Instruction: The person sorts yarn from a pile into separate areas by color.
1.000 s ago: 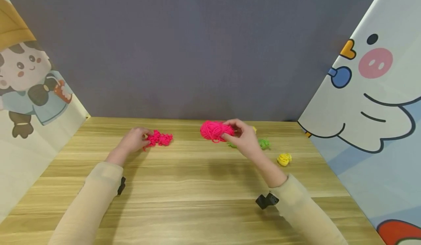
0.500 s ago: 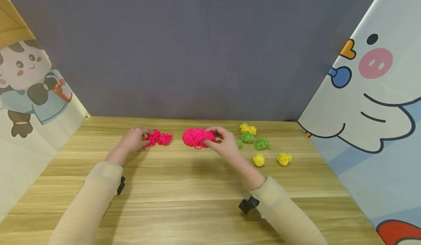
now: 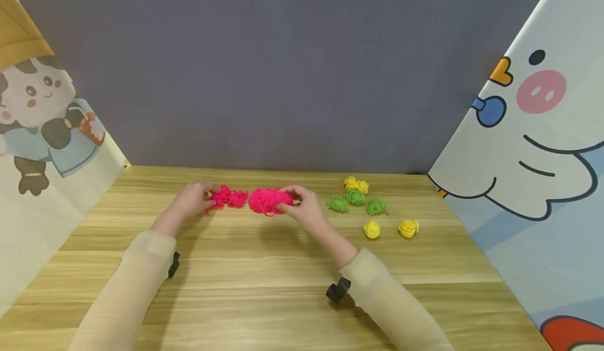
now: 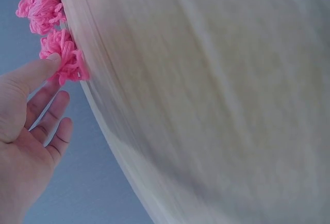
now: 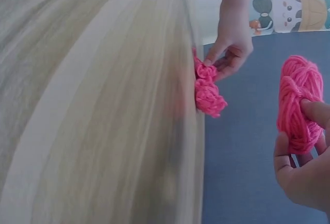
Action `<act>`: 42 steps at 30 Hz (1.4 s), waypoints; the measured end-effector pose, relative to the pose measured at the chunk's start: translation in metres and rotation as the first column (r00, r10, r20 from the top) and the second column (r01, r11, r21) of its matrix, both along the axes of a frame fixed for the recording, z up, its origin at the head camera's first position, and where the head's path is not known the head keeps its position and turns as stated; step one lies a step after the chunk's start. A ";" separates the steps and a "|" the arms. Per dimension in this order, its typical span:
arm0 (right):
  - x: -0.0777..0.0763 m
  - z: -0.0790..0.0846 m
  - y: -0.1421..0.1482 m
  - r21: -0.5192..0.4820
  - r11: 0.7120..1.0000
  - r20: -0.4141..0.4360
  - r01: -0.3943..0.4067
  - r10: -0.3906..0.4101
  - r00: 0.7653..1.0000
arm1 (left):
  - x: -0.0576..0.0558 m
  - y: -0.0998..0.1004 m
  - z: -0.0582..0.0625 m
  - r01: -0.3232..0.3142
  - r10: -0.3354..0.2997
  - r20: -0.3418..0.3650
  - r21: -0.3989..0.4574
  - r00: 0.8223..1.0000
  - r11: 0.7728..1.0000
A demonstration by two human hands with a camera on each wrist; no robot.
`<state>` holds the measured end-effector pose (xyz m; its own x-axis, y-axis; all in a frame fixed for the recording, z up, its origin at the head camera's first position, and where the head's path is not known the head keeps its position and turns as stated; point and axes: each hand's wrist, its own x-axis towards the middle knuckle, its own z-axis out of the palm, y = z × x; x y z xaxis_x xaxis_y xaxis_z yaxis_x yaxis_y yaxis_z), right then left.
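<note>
Between thumb and fingers, my left hand (image 3: 190, 200) pinches the nearer of two small, crinkled bright pink yarn balls (image 4: 66, 59) on the table. The other small pink yarn ball (image 3: 237, 199) lies just right of it. My right hand (image 3: 304, 208) grips a larger, oval pink yarn ball (image 3: 266, 201) by its right end, its strands wound lengthwise. In the right wrist view this bigger yarn ball (image 5: 299, 100) is up off the table, thumb on one side and fingers underneath. From the head view its left end comes close to the small balls.
Right of my right hand lie green yarn balls (image 3: 355, 197) in a loose group. Yellow yarn (image 3: 356, 185) sits behind them, and two yellow balls (image 3: 371, 229) lie nearer. A grey panel (image 3: 283, 78) stands along the back of the wooden table (image 3: 245, 298), with printed panels at both sides.
My right hand has carried the larger pink yarn ball leftward and lower, toward the small pink ones, uncovering the green and yellow balls. The left hand has stayed in place.
</note>
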<state>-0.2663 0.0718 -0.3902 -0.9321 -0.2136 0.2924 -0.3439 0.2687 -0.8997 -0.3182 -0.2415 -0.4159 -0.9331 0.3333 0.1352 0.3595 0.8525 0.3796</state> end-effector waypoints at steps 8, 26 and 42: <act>-0.009 -0.013 -0.018 0.053 0.998 0.025 -0.034 0.033 0.999 | 0.001 0.000 0.002 -0.017 0.017 0.017 -0.004 1.000 1.000; -0.029 -0.035 -0.041 0.176 0.984 0.082 -0.034 0.020 0.996 | 0.001 -0.001 0.003 -0.020 0.020 0.019 0.005 1.000 1.000; -0.030 -0.046 -0.067 0.292 0.955 0.079 -0.051 0.029 0.996 | 0.000 -0.001 0.001 -0.010 0.010 -0.022 0.024 1.000 1.000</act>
<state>-0.2966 0.0045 -0.4358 -0.9376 -0.3173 0.1422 -0.2957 0.5124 -0.8062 -0.3177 -0.2422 -0.4145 -0.9330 0.3207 0.1632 0.3596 0.8469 0.3918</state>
